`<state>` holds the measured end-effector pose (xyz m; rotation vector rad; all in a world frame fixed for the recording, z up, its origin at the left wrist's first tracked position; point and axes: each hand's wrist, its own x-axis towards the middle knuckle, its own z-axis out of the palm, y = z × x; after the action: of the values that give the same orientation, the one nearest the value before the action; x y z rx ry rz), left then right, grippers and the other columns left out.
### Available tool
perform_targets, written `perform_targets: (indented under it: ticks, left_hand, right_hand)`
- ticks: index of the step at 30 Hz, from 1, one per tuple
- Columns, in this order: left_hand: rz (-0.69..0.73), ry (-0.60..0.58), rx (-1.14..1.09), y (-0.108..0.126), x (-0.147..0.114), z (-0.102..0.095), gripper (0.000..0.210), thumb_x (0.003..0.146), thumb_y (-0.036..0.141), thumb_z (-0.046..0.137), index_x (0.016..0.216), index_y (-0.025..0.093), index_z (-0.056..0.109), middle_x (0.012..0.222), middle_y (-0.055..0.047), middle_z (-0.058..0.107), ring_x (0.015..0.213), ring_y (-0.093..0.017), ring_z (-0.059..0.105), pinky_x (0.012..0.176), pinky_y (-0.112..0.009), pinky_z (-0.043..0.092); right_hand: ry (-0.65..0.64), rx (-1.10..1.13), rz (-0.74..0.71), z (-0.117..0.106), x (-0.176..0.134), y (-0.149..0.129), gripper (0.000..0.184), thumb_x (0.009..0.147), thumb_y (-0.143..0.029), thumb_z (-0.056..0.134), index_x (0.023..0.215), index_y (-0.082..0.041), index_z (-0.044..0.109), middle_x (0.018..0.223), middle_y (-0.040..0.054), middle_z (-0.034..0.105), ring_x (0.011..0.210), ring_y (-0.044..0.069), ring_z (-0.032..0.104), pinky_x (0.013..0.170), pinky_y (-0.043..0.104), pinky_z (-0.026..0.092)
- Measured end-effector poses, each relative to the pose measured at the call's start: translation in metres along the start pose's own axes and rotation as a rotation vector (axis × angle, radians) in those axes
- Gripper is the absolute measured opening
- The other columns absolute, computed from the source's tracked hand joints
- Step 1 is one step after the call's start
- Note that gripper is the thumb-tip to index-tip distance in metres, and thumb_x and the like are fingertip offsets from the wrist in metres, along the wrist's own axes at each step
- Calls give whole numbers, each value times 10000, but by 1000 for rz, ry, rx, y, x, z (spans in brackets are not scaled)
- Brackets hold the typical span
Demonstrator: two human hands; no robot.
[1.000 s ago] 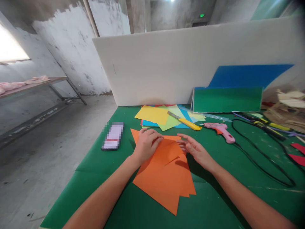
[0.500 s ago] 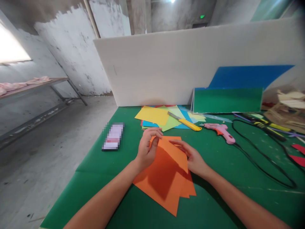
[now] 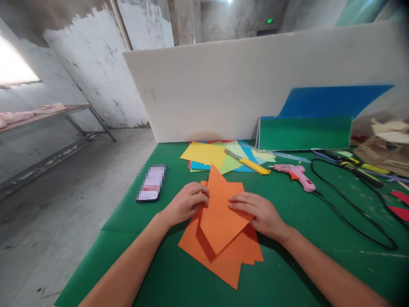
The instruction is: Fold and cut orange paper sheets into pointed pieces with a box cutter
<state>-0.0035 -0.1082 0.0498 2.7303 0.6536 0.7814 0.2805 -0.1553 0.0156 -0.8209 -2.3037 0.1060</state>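
Observation:
An orange sheet of paper (image 3: 222,221) is held turned on its corner, one point toward the far side, just above several other orange sheets (image 3: 220,270). A shadow falls along its lower left edge. My right hand (image 3: 263,213) is closed on its right corner, fingers on top and the thumb hidden beneath. At the left corner, my left hand (image 3: 188,202) has curled fingers on the paper's edge. The sheets underneath lie fanned unevenly on the green table (image 3: 287,273).
Coloured sheets (image 3: 204,153) lie at the back with a yellow-handled knife (image 3: 254,166) across them. A pink glue gun (image 3: 297,172) with a black cord sits right. A phone (image 3: 151,183) lies left. A white board (image 3: 207,94) stands behind.
The upper orange sheet has been turned so a corner points away and another toward me. My left hand has come down from above it to its left edge; my right fingers now lie on top.

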Motion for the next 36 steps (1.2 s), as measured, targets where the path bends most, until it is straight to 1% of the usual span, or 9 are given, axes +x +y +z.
perform_targets:
  ticks: [2, 7, 11, 15, 23, 26, 29, 33, 36]
  left_hand:
    - [-21, -77, -11, -6, -1, -1, 227, 876, 27, 445, 819, 191, 590, 1036, -56, 607, 945, -166, 564, 842, -309, 460]
    - [-51, -174, -41, -16, -2, 3, 248, 826, -5, 426, 777, 171, 595, 1038, -71, 638, 931, -167, 602, 792, -278, 468]
    - [-72, -192, -57, -17, -4, 3, 314, 733, -57, 396, 746, 167, 616, 1027, -73, 663, 980, -186, 606, 842, -302, 471]
    - [-133, -188, -63, -14, -3, 4, 320, 797, -15, 399, 866, 179, 644, 1053, -64, 661, 1001, -183, 595, 889, -318, 468]
    - [-252, -176, -92, -5, 2, 4, 212, 879, 109, 438, 938, 182, 628, 968, -55, 676, 910, -175, 618, 823, -300, 481]
    - [-353, -185, -146, -5, 1, 3, 155, 884, 163, 492, 971, 187, 618, 950, -42, 676, 826, -158, 619, 744, -272, 485]
    - [-367, -197, -243, -6, 0, 1, 122, 877, 194, 524, 949, 182, 622, 915, -40, 655, 752, -141, 599, 682, -252, 479]
    - [-366, -193, -327, -8, 0, -2, 136, 853, 190, 546, 950, 185, 641, 929, -42, 656, 779, -148, 592, 691, -257, 472]
    - [-418, -209, -368, -10, 0, -3, 152, 867, 229, 545, 964, 192, 656, 962, -45, 673, 815, -162, 603, 719, -267, 475]
  right_hand:
    - [-76, 1, -25, 2, 0, 1, 614, 715, 45, 369, 1178, -254, 640, 1211, 36, 666, 1151, 194, 582, 983, 415, 460]
    - [-221, 26, -21, 3, 1, 2, 398, 881, -62, 419, 1118, -263, 669, 1198, 43, 670, 1115, 196, 595, 954, 401, 462]
    - [-263, 65, 16, 1, 1, 2, 292, 900, -133, 481, 1065, -256, 689, 1146, 60, 679, 1073, 221, 593, 916, 403, 457]
    - [-294, 120, 85, -1, 4, 1, 188, 925, -258, 545, 1027, -260, 702, 1078, 71, 671, 1020, 229, 590, 887, 396, 450]
    - [-232, 249, 220, 0, 8, 1, 238, 959, -306, 492, 876, -234, 704, 1009, 74, 687, 973, 220, 598, 835, 363, 457]
    - [-218, 285, 279, -2, 9, 4, 290, 953, -359, 495, 770, -225, 675, 886, 67, 690, 883, 217, 606, 772, 346, 461]
    - [-208, 302, 376, 0, 11, 5, 340, 942, -403, 496, 691, -216, 626, 720, 40, 638, 747, 200, 587, 680, 318, 445]
    - [-159, 280, 544, 9, 16, 3, 281, 901, -385, 535, 684, -210, 575, 694, 16, 591, 683, 183, 552, 617, 292, 397]
    - [-148, 248, 591, 15, 20, 0, 251, 871, -371, 553, 678, -210, 538, 691, 6, 565, 661, 175, 529, 587, 280, 364]
